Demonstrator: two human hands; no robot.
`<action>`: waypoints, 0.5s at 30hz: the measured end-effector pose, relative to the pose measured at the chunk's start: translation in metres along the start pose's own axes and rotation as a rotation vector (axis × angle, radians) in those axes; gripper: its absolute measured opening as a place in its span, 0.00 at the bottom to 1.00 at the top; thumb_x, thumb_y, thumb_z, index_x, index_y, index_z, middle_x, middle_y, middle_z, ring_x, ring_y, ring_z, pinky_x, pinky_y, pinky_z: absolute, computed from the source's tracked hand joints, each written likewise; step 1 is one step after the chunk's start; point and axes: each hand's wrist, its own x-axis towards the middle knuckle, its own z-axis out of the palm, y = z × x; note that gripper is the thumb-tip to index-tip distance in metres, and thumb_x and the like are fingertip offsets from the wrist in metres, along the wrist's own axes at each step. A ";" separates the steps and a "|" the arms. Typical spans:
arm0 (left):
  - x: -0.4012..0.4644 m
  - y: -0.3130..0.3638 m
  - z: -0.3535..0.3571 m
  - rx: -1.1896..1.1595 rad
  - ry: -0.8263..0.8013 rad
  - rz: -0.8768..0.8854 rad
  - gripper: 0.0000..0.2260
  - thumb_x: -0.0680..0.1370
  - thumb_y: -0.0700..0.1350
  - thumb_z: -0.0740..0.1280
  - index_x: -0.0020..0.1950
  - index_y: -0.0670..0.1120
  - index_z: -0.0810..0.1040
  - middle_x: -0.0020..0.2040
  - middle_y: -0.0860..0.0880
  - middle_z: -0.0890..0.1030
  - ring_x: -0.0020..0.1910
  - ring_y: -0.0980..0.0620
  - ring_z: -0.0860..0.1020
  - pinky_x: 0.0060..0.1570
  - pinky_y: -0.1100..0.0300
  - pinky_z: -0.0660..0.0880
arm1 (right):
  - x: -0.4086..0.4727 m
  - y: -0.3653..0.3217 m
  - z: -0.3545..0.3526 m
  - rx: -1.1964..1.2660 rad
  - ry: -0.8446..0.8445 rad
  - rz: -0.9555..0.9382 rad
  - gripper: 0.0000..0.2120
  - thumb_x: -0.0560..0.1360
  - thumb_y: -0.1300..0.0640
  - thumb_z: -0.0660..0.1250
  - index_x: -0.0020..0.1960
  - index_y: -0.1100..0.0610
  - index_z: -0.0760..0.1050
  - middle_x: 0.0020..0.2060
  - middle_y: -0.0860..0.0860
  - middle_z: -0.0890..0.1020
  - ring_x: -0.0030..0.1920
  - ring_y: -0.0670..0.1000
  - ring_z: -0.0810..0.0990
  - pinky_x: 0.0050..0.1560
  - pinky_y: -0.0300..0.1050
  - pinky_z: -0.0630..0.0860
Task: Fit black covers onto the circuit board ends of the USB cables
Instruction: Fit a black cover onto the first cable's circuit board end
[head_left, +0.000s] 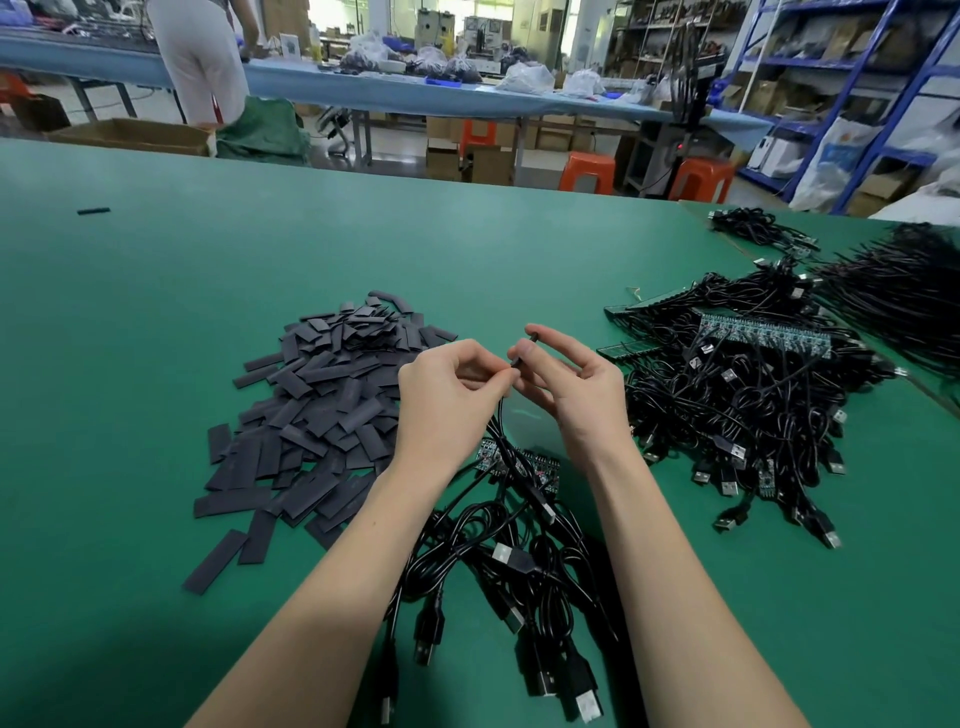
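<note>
Left hand (451, 395): fingers curled, pinching a cable (500, 410).
Right hand (566, 384): pinches black cover (521, 352) at table centre.
Covers pile (317, 405): nine o'clock.
Cable heap (748, 395): three o'clock.
Open green table (156, 291): ten o'clock.
Writing: none legible.

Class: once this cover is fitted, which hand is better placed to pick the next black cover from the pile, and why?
Probably the left hand. The pile of black covers lies right beside it, while the right hand sits on the side of the tangled USB cables.
</note>
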 end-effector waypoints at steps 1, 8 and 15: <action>0.001 0.001 0.001 -0.006 -0.004 0.007 0.05 0.72 0.40 0.78 0.38 0.49 0.85 0.34 0.57 0.85 0.35 0.62 0.84 0.41 0.71 0.78 | 0.000 -0.001 -0.001 0.021 0.009 -0.003 0.09 0.75 0.65 0.74 0.54 0.58 0.83 0.39 0.57 0.86 0.37 0.50 0.84 0.44 0.41 0.82; 0.001 0.002 0.002 -0.008 -0.002 0.039 0.08 0.72 0.41 0.77 0.37 0.53 0.84 0.34 0.59 0.85 0.35 0.62 0.83 0.41 0.69 0.77 | -0.001 -0.006 -0.001 0.081 0.020 0.022 0.09 0.74 0.67 0.74 0.53 0.60 0.83 0.41 0.58 0.86 0.40 0.52 0.83 0.45 0.41 0.82; 0.003 0.002 0.003 0.185 -0.169 -0.119 0.25 0.67 0.55 0.80 0.58 0.52 0.73 0.53 0.56 0.80 0.52 0.58 0.79 0.53 0.60 0.75 | 0.003 -0.017 -0.005 0.251 0.132 0.019 0.13 0.74 0.68 0.74 0.57 0.58 0.80 0.41 0.58 0.85 0.40 0.51 0.83 0.42 0.39 0.81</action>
